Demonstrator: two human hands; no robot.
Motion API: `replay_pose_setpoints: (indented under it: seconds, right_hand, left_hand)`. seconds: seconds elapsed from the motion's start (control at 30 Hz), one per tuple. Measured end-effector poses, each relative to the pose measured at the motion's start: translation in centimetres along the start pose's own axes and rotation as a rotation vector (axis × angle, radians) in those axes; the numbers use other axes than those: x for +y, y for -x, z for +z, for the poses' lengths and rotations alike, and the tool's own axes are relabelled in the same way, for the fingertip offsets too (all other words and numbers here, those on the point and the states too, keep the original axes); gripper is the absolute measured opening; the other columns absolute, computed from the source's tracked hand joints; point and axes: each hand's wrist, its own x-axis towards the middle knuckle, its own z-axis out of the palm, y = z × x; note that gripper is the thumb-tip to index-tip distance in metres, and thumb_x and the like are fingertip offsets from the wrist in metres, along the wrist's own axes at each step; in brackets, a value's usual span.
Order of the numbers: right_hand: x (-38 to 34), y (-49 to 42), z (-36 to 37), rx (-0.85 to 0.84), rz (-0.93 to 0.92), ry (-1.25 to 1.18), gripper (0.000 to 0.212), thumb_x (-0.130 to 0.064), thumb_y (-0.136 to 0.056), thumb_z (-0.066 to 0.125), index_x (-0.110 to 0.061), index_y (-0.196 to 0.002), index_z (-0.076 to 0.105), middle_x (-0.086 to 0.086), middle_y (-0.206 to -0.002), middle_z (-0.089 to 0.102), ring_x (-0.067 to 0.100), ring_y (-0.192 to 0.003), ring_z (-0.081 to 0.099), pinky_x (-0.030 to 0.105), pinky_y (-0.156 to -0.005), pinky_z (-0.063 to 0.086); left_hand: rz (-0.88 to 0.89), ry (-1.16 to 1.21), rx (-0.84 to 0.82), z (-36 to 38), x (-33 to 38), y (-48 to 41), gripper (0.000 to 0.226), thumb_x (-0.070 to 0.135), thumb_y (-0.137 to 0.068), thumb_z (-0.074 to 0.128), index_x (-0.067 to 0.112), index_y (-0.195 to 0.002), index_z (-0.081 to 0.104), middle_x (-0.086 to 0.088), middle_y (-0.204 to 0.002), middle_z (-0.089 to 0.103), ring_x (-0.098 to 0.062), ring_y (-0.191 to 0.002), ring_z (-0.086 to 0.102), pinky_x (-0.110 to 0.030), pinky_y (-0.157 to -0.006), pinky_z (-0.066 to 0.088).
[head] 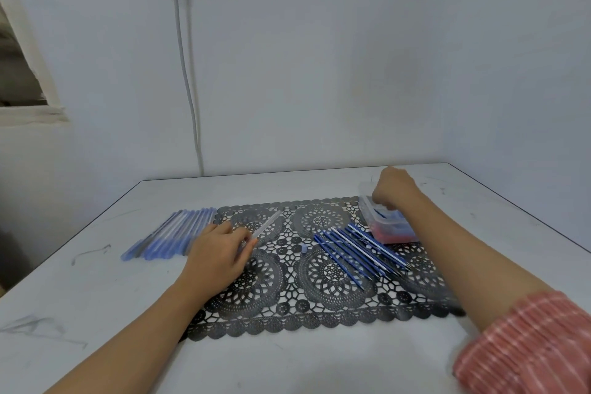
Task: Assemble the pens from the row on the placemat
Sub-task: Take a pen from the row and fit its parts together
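A black lace placemat (pixel 319 285) lies on the white table. My left hand (pixel 217 253) pinches the near end of a clear pen barrel (pixel 267 224) that points up and right over the mat. A row of blue refills (pixel 358 249) lies on the mat's right half, and a small blue cap (pixel 304 248) sits near the middle. My right hand (pixel 391 189) reaches with curled fingers into a clear plastic box (pixel 388 224) at the mat's far right corner; what its fingers hold is hidden.
A blurred row of assembled blue pens (pixel 169 235) lies on the table (pixel 96 313) left of the mat. The wall stands close behind the table, with a cable (pixel 188 89) hanging down it. The table's right edge runs diagonally past the box.
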Motion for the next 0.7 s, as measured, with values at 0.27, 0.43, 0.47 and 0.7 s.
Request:
replay_pose_setpoints:
  seconds: [0.27, 0.43, 0.47, 0.7]
  right_hand:
    - [-0.3, -0.1, 1.0, -0.058, 0.01, 0.116, 0.009, -0.006, -0.08, 0.058, -0.006, -0.075, 0.051, 0.006, -0.067, 0.052, 0.018, -0.056, 0.049, 0.024, -0.051, 0.037]
    - [-0.1, -0.4, 1.0, -0.007, 0.029, 0.046, 0.019, -0.005, -0.078, 0.059, -0.008, -0.064, 0.046, 0.006, -0.062, 0.049, 0.02, -0.055, 0.049, 0.024, -0.049, 0.036]
    - [0.0, -0.6, 0.8, 0.016, 0.023, 0.034, 0.022, -0.006, -0.079, 0.059, -0.008, -0.062, 0.045, 0.006, -0.06, 0.047, 0.022, -0.057, 0.05, 0.024, -0.05, 0.037]
    - [-0.4, -1.0, -0.9, 0.131, -0.04, -0.115, 0.015, 0.006, -0.079, 0.05, -0.001, -0.09, 0.058, 0.016, -0.089, 0.06, 0.03, -0.08, 0.056, 0.023, -0.057, 0.039]
  left_hand:
    - [-0.019, 0.005, 0.012, -0.2, -0.1, 0.1, 0.035, 0.043, -0.087, 0.04, 0.021, -0.073, 0.063, 0.01, -0.059, 0.048, -0.008, -0.052, 0.04, -0.021, -0.055, 0.033]
    - [-0.011, -0.002, 0.018, 0.0, -0.3, 0.2, 0.035, 0.043, -0.087, 0.04, 0.021, -0.073, 0.063, 0.01, -0.058, 0.048, -0.008, -0.051, 0.041, -0.021, -0.054, 0.033]
    - [-0.009, -0.004, 0.024, 0.0, -0.3, 0.1, 0.035, 0.043, -0.087, 0.041, 0.021, -0.072, 0.063, 0.01, -0.058, 0.048, -0.008, -0.051, 0.042, -0.021, -0.053, 0.033]
    - [-0.002, -0.013, 0.049, 0.1, -0.3, 0.2, 0.033, 0.042, -0.087, 0.041, 0.022, -0.072, 0.063, 0.011, -0.058, 0.048, -0.007, -0.053, 0.04, -0.022, -0.052, 0.032]
